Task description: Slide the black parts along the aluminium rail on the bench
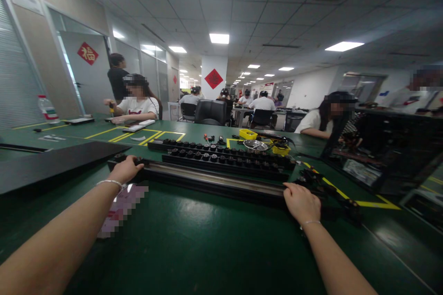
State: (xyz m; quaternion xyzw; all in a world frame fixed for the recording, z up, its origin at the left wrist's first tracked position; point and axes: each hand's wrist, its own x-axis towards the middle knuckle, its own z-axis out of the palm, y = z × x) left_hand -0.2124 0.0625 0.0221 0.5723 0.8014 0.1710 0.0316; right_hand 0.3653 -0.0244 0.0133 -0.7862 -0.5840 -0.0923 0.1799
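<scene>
A long black rail with a pale metal strip along its middle (214,179) lies crosswise in front of me on the green table. My left hand (126,169) is closed around its left end, thumb pointing right along the top. Around the right end, the fingers of my right hand (302,200) are curled over the edge. Just behind it are two more black bars, the nearer one (224,162) and the farther one (194,146), both lined with round black parts. The undersides of my fingers are hidden.
Yellow trays (248,134) and a round metal dish (255,145) stand behind the bars. At right is an open black computer case (367,147); at left, a dark flat panel (62,163). A bottle (47,109) stands far left. Co-workers sit across and to the right.
</scene>
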